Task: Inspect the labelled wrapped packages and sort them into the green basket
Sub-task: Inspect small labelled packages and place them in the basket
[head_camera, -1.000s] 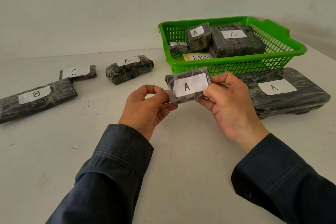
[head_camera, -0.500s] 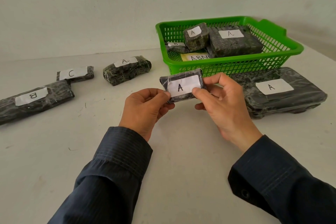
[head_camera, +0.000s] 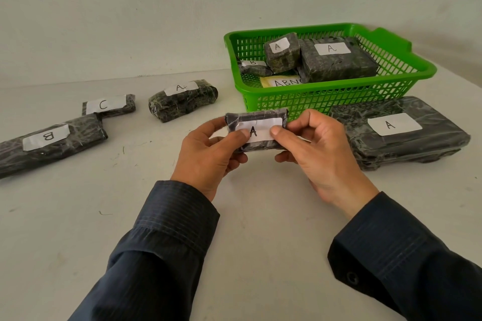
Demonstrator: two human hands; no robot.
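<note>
i see left hand [head_camera: 208, 156] and right hand [head_camera: 320, 156] each pinching an end of the small packet [head_camera: 260, 118] marked a, held over the table [head_camera: 260, 216], green basket [head_camera: 326, 99] at one o'clock just behind

Small black-wrapped package [head_camera: 258, 122] labelled A, held aloft just before the green basket [head_camera: 326, 86].

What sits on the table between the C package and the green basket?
In the head view, one wrapped package labelled A lies on the table between the C package and the green basket.
</note>
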